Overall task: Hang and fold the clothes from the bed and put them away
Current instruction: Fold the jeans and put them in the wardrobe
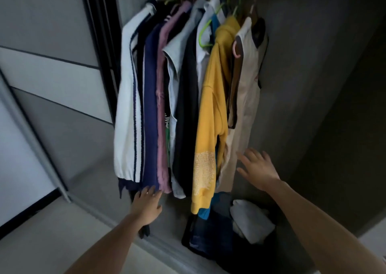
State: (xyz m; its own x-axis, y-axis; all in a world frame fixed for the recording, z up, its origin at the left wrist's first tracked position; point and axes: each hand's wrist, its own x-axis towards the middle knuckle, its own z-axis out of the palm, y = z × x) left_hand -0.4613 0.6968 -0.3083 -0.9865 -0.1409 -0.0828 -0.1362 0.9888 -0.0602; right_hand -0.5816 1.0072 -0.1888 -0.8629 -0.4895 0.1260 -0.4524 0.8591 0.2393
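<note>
Several garments hang on hangers in an open wardrobe: a white jacket (126, 106) at the left, a navy top (150, 110), a mauve top (161, 98), a yellow hoodie (211, 117) and a cream garment (246, 98) at the right end. My left hand (147, 205) reaches with straight fingers under the hems of the navy and mauve tops. My right hand (258, 168) is spread open beside the lower part of the cream garment, holding nothing. The bed is out of view.
On the wardrobe floor lie folded dark jeans (206, 234) and a white bundle of cloth (251, 221). A sliding door (50, 71) stands at the left. The wardrobe's dark side wall (313, 85) closes the right.
</note>
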